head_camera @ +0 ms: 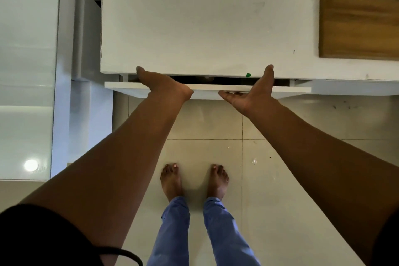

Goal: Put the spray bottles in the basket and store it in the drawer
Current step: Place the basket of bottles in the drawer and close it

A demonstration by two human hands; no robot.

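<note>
The white drawer front (pixel 207 88) stands out a narrow gap from the white counter (pixel 205 17). Only a dark slit of the drawer's inside shows. No basket or spray bottles can be seen. My left hand (pixel 166 85) lies over the drawer front's top edge, thumb stretched up to the counter's edge, fingers hidden down the front face. My right hand (pixel 251 93) presses flat on the front face, fingers spread to the left, thumb up on the counter's edge. Neither hand holds anything.
A small green scrap (pixel 248 75) sits at the counter's front edge. A wooden board (pixel 358 11) lies at the counter's back right. A glossy white cabinet (pixel 28 71) stands at the left. My bare feet (pixel 194 181) are on the tiled floor below the drawer.
</note>
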